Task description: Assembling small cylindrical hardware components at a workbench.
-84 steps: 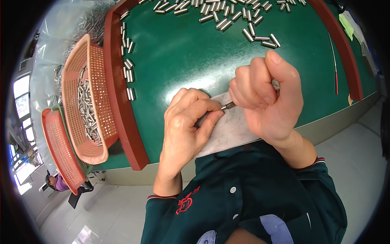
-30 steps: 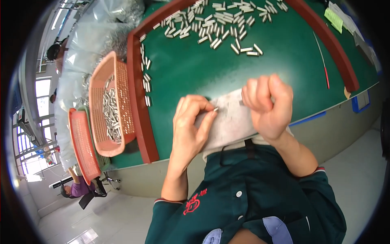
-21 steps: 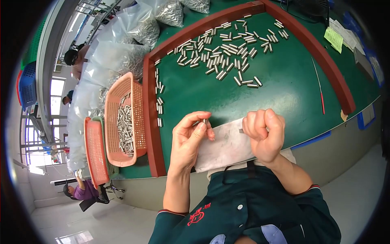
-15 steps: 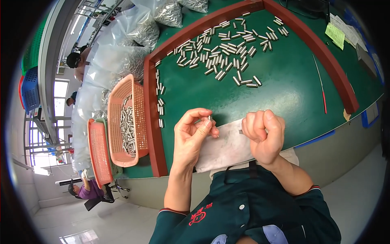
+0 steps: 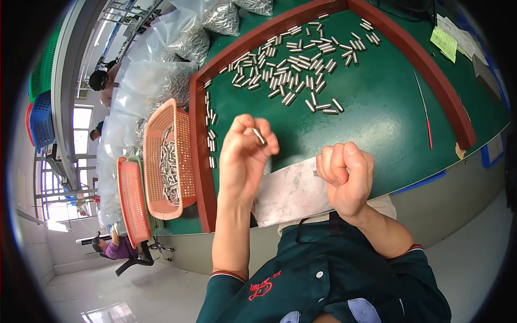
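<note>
Between the fingers of my left hand is a short shiny metal cylinder, held at a tilt above the green tabletop. My right hand is curled into a fist over the edge of a whitish stained cloth. A small grey end of something sticks out at the fist's left side; the rest is hidden by the fingers. Farther off, many similar loose metal cylinders lie scattered on the green tabletop.
A dark red raised border frames the work area. Left of it stand a pink basket of cylinders and a red basket. Filled plastic bags line the far left. A thin red-handled tool lies at right. Other people sit beyond.
My left hand has moved up and slightly left with the metal cylinder, away from the cloth and my right hand. My right fist has hardly moved.
</note>
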Demonstrator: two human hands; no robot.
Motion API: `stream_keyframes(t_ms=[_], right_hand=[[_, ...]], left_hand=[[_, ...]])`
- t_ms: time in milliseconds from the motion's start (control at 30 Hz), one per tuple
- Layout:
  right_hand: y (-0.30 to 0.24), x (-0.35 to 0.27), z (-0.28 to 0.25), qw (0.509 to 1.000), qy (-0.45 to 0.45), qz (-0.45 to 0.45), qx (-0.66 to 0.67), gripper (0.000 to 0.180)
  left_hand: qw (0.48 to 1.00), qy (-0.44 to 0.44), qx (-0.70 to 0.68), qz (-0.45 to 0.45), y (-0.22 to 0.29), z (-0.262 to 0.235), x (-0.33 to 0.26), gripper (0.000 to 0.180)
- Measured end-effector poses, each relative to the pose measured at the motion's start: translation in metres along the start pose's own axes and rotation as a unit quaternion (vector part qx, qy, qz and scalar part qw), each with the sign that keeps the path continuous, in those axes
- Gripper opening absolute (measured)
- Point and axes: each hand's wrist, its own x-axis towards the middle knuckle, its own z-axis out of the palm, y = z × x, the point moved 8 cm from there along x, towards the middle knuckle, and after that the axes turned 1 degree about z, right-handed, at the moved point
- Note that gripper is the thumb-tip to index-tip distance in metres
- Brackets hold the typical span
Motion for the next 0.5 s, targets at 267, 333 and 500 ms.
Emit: stream_keyframes(t_ms=[267, 333, 500], right_hand=[[0.000, 0.000, 0.000, 1.000, -0.006, 0.000, -0.006, 0.037], [0.000, -0.001, -0.001, 1.000, -0.002, 0.004, -0.010, 0.037], [0.000, -0.003, 0.001, 1.000, 0.000, 0.007, -0.005, 0.038]], left_hand=[[0.762, 0.044, 0.616, 0.192, 0.027, -0.002, 0.063, 0.013], [0.721, 0.047, 0.662, 0.200, 0.022, -0.001, 0.068, 0.013], [0.656, 0.055, 0.722, 0.215, 0.018, 0.004, 0.068, 0.012]])
